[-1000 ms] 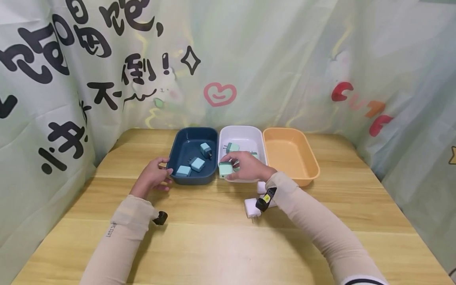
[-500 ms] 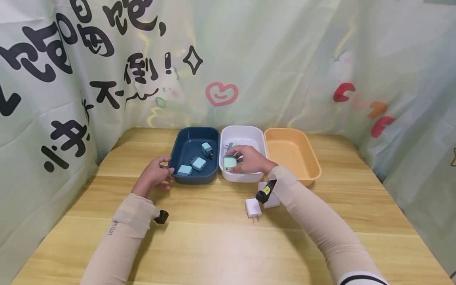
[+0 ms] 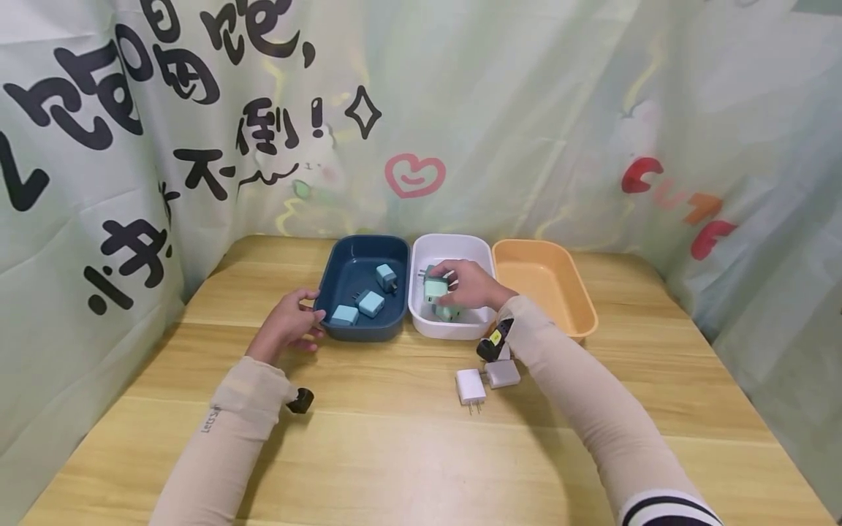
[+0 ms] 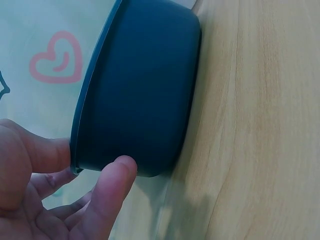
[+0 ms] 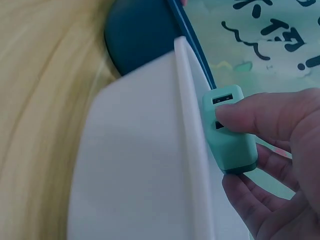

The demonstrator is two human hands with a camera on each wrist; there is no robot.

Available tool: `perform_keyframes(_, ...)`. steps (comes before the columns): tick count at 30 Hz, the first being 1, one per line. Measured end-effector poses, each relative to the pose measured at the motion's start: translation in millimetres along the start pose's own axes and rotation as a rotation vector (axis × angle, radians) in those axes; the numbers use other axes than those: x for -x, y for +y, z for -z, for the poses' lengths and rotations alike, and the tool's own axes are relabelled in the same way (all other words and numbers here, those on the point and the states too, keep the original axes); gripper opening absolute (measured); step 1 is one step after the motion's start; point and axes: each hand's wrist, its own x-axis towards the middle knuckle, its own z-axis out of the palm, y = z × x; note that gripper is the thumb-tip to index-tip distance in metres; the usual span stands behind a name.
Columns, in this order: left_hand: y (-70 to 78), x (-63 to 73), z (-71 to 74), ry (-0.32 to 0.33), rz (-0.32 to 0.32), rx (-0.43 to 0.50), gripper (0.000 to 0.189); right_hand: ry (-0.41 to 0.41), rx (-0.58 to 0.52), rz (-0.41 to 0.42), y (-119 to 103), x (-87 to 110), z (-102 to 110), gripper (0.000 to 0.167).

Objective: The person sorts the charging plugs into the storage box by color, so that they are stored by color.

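Note:
In the head view my right hand pinches a mint-green charger plug above the white tray. Its USB ports face the camera in the right wrist view, where the thumb lies across the green charger. Inside that tray lies another green charger, and one more shows partly behind the held one. My left hand rests against the near left side of the navy tray, thumb and forefinger touching its outside. Three light blue chargers, one of them a middle charger, lie in the navy tray.
An orange tray stands against the white tray's right side. In front of the trays lie a white charger, a second white charger and a third, partly hidden under my right wrist. A printed curtain hangs behind the wooden table.
My right hand has carried the green charger from the white tray's front edge farther back over the tray. The left hand has stayed at the navy tray. The head view has shifted slightly.

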Motion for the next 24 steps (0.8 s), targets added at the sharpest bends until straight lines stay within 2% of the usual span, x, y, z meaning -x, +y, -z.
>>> perform_keyframes(9,-0.4,-1.7,-0.1,0.004,0.007,0.001,0.057,0.013,0.035,-0.062,14.9,-12.0,4.3,0.049)
perform_keyframes(17,1.0,-0.9,-0.8,0.008,0.022,-0.012,0.057,0.040,0.017,-0.109,20.4,-20.6,9.6,0.048)
perform_keyframes(24,1.7,-1.7,-0.4,0.007,0.010,-0.019,0.057,0.068,-0.008,-0.113,28.3,-27.7,16.3,0.050)
